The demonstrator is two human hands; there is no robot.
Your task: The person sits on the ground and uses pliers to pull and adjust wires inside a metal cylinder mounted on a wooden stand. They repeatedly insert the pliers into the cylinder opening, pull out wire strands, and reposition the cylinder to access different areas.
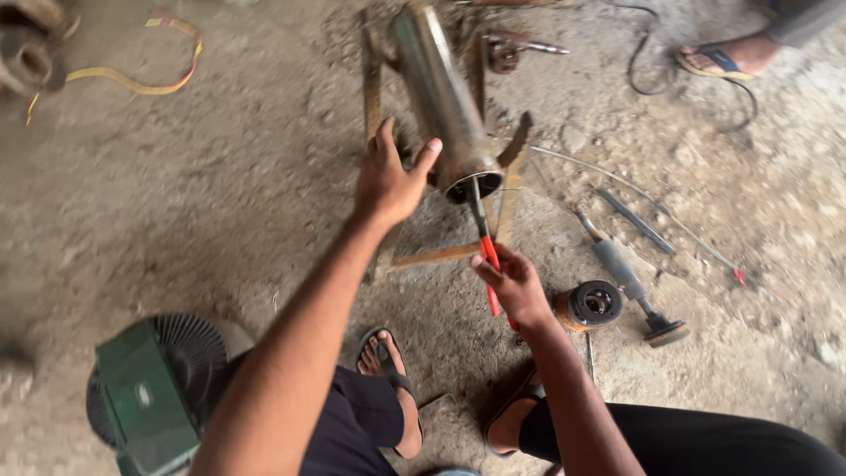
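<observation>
Rough, dusty concrete floor (220, 203) carries everything, grey and pitted, strewn with tools and scraps.

Toward the far edge of the floor stands a rusty angle-iron frame (441, 256), and across it lies a long, dull steel tube (438, 88), tilted so its open, dark mouth faces the person crouched before it. The left hand (388, 181) is spread open, fingers apart, palm resting against the side of the tube near its mouth, thumb touching the metal. The right hand (511, 282) is closed around the red-sleeved handles of a pair of pliers (485, 247); the grey jaws point up and reach the lower lip of the tube's mouth. Whether they bite on anything there I cannot tell.

Just beside the right hand, on the floor, sits a small round black and orange bearing-like part (592, 305). Next to it lies a grey metal shaft with a flared disc end (630, 286), and beyond that a thin bent steel rod (634, 194) and a flat dark bar (636, 220).

At the near left corner stands a green motor housing with a black finned fan cover (145, 392). A yellow-orange strap (132, 79) curls at the far left. At the far right corner another person's sandalled foot (718, 57) shows, with a black cable (648, 62) near it. The crouching person's own feet wear dark sandals (388, 370).
</observation>
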